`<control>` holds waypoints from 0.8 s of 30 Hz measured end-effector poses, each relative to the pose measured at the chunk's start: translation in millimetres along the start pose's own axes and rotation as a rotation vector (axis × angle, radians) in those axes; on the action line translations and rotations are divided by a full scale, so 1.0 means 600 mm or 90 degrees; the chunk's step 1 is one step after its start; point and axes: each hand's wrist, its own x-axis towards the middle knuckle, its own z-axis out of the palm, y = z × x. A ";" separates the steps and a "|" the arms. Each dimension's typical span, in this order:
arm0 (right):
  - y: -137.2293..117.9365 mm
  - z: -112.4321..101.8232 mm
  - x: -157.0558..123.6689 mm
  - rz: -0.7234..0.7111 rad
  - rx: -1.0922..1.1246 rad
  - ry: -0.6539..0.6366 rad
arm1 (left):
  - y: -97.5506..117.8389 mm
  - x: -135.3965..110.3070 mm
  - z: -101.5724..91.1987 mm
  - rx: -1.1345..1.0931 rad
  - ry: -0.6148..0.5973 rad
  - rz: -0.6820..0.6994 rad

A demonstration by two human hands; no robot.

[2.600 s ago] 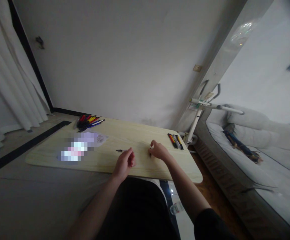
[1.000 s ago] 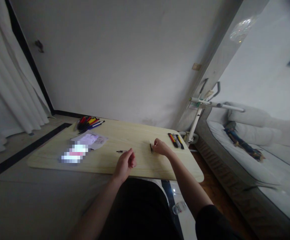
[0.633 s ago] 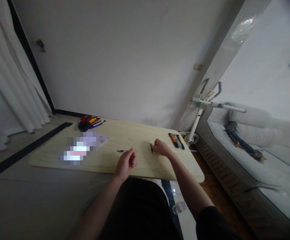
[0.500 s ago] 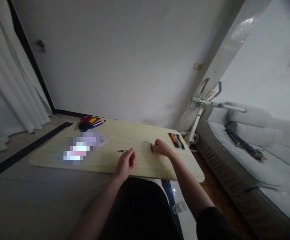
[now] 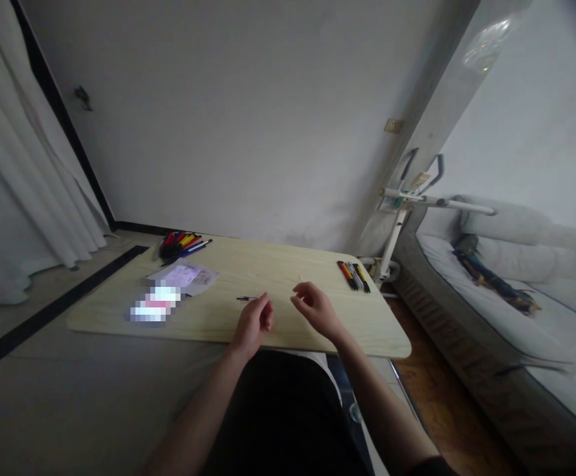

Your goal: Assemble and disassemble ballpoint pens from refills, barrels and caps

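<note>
My left hand [image 5: 254,322] is over the front middle of the pale wooden table [image 5: 278,258], its fingers curled; whatever may be inside them is hidden. Just beyond it lies a thin black pen-like piece [image 5: 245,298], partly covered by the hand. To the right, my right hand [image 5: 316,309] is turned toward the left one, thumb and fingers apart with a gap between them. A small pale tip [image 5: 300,277] shows behind its fingers, too faint to name. A row of pens [image 5: 354,276], black with red, yellow and grey, lies farther right.
A pile of coloured pens [image 5: 181,246] sits at the table's back left. Nearer are a printed sheet [image 5: 193,276] and a bright blurred-out patch [image 5: 156,304]. White exercise equipment [image 5: 391,241] stands beyond the right end, beside a sofa [image 5: 506,297].
My right hand has opened its fingers and turned toward the left. The dark pen upright beside it is no longer seen there. My left hand has barely moved; the view shifted slightly.
</note>
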 end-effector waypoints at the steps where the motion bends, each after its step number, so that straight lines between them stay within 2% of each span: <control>1: -0.010 0.008 -0.008 -0.010 0.034 -0.007 | -0.001 0.000 0.000 0.009 -0.004 0.003; 4: -0.027 0.029 -0.023 -0.027 0.108 0.010 | -0.004 -0.001 -0.001 0.050 -0.021 0.024; 9: -0.026 0.052 -0.032 -0.026 0.156 0.037 | -0.012 0.000 -0.006 0.131 -0.036 0.050; 14: -0.018 0.056 -0.030 -0.007 0.166 0.058 | -0.012 0.000 -0.004 0.184 -0.023 0.049; 24: -0.015 0.062 -0.029 -0.022 0.239 0.044 | -0.011 -0.002 -0.001 0.260 -0.038 0.063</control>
